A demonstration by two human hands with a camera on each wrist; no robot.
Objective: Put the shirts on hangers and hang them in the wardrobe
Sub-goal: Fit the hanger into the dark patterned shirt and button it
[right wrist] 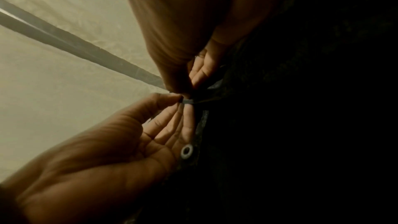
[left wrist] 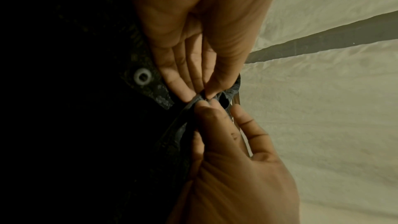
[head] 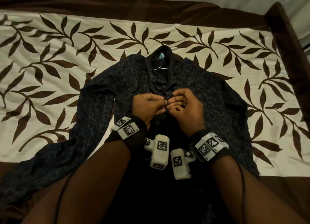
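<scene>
A dark blue patterned shirt (head: 117, 82) lies face up on the bed, its front partly apart below my hands. A wire hanger (head: 159, 66) sits inside it, with its hook showing in the collar opening. My left hand (head: 161, 102) and right hand (head: 175, 100) meet at the chest, each pinching an edge of the front placket. In the left wrist view, the left hand (left wrist: 204, 94) pinches a fold of placket against the right hand (left wrist: 206, 106). A pale snap button (left wrist: 142, 76) sits just below. In the right wrist view, that snap button (right wrist: 186, 151) lies beside my left palm.
The bedspread (head: 50, 55) is cream with brown leaves and has a brown border. A dark wooden bed frame (head: 285, 39) runs along the right side. The shirt's left sleeve (head: 42, 165) trails toward the front left edge of the bed. Pale fabric hangs beyond the bed.
</scene>
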